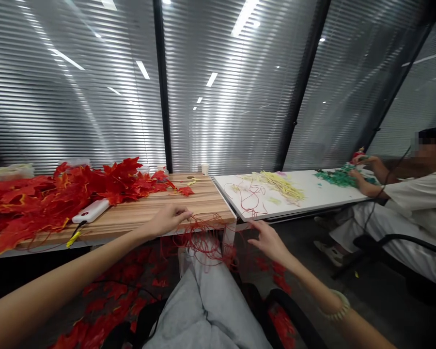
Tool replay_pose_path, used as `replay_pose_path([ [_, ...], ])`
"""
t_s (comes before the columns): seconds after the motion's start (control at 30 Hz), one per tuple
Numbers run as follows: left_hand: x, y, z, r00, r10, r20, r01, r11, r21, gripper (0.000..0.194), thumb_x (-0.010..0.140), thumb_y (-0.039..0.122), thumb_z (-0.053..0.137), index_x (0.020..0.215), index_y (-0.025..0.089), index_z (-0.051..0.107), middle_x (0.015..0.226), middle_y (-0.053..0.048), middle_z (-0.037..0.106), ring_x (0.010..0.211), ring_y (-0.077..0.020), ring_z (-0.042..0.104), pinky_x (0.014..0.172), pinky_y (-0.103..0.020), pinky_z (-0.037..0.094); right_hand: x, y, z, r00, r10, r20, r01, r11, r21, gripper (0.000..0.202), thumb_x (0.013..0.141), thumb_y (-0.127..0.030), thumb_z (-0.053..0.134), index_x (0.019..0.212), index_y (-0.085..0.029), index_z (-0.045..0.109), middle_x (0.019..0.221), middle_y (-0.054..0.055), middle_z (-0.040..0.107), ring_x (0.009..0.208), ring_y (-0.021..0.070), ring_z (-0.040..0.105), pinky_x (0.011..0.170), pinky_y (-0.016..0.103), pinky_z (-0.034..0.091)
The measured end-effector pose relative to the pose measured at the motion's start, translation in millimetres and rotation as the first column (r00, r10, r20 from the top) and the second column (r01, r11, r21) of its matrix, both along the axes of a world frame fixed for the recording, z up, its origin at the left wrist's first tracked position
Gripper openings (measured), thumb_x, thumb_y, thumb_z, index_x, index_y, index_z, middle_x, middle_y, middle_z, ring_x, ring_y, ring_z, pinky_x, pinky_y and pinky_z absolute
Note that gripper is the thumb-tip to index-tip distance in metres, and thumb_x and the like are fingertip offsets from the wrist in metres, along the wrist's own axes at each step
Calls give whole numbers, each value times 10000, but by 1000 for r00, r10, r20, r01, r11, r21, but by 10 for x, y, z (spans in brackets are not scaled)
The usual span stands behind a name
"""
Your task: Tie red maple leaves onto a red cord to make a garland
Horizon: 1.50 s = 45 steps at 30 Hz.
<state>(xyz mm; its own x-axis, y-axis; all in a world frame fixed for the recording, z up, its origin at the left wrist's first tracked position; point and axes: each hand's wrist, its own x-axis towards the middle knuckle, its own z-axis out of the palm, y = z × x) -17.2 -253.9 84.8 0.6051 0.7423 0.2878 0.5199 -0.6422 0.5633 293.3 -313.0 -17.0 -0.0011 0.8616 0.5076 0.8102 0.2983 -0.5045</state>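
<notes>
A loose tangle of thin red string (pixel 207 242) hangs over the table's front edge and across my knees. My left hand (pixel 169 219) is at the left end of the tangle, its thumb and fingertips pinched together on the string. To the right of the tangle, past the table's corner, my right hand (pixel 271 242) is held with thumb and forefinger apart. Its fingertips are close to a strand that runs up to more red string (pixel 252 196) on the white table. Whether they touch that strand I cannot make out.
Red maple leaves (pixel 76 189) heap on the wooden table (pixel 160 203) beside a white power bank (pixel 91 211). A paper cup (pixel 205 168) stands behind. Yellow strips (pixel 281 185) lie on the white table (pixel 294 208). At right, a co-worker (pixel 421 194) handles green pieces (pixel 334 176). Leaves litter the floor.
</notes>
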Motion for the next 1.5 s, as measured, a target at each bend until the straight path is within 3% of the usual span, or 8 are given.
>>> replay_pose_path([
  [0.1, 212, -166, -5, 989, 21, 146, 14, 973, -232, 419, 770, 509, 462, 574, 142, 508, 505, 42, 344, 482, -91, 302, 451, -203, 202, -404, -234, 137, 982, 148, 119, -160, 982, 97, 245, 814, -218, 515, 1046, -192, 590, 995, 71, 605, 832, 166, 590, 699, 265, 460],
  [0.23, 409, -373, -2, 943, 74, 324, 134, 808, -574, 401, 750, 541, 503, 704, 144, 533, 463, 86, 218, 413, -63, 138, 397, -209, 107, -881, -325, 297, 942, 293, 163, -309, 947, 85, 254, 838, -357, 516, 1004, -183, 597, 945, 57, 633, 817, 161, 598, 710, 247, 451],
  [0.47, 582, -664, 236, 860, 85, 503, 338, 643, -687, 323, 780, 449, 537, 714, 134, 526, 439, 107, 177, 386, -36, 67, 370, -194, 53, -1099, -76, 55, 958, 276, 75, -282, 955, 90, 176, 799, -298, 563, 874, -157, 636, 709, 34, 664, 590, 139, 592, 538, 208, 392],
  [0.67, 318, -366, 546, 756, 295, 585, 204, 742, -639, 237, 815, 312, 533, 679, 119, 514, 432, 108, 172, 350, -18, 92, 337, -177, 36, -795, -202, -99, 929, 333, 164, -362, 911, 198, 231, 862, -218, 429, 905, -148, 645, 733, 61, 673, 605, 134, 608, 572, 207, 423],
  [0.9, 173, -85, 659, 659, 300, 690, 183, 825, -534, 244, 804, 287, 557, 640, 121, 489, 436, 106, 193, 344, -9, 116, 314, -151, 69, -444, -408, 257, 924, 262, 279, -329, 916, 228, 216, 860, -268, 462, 879, -157, 647, 694, 49, 662, 576, 124, 596, 557, 204, 416],
  [1.07, 148, -34, 556, 726, 267, 634, 104, 868, -485, 275, 791, 340, 570, 644, 118, 501, 435, 107, 193, 351, -11, 127, 332, -156, 73, -356, -470, 418, 899, 197, 390, -295, 933, 209, 232, 857, -316, 481, 871, -168, 658, 672, 47, 647, 576, 128, 574, 561, 215, 400],
  [1.27, 116, -99, 355, 816, 242, 525, 67, 863, -502, 329, 758, 431, 580, 724, 105, 553, 462, 99, 217, 375, -22, 153, 358, -170, 90, -424, -477, 507, 934, 250, 254, -283, 953, 103, 358, 816, -391, 531, 1123, -216, 590, 882, 59, 668, 717, 153, 610, 660, 239, 451],
  [1.5, 164, -198, 276, 824, 257, 506, 78, 831, -550, 361, 755, 448, 575, 835, 96, 590, 457, 112, 163, 379, -28, 106, 378, -189, 58, -391, -275, 598, 964, 264, 3, -264, 964, 30, 259, 729, -365, 625, 913, -190, 676, 832, 54, 662, 742, 173, 598, 670, 266, 465],
])
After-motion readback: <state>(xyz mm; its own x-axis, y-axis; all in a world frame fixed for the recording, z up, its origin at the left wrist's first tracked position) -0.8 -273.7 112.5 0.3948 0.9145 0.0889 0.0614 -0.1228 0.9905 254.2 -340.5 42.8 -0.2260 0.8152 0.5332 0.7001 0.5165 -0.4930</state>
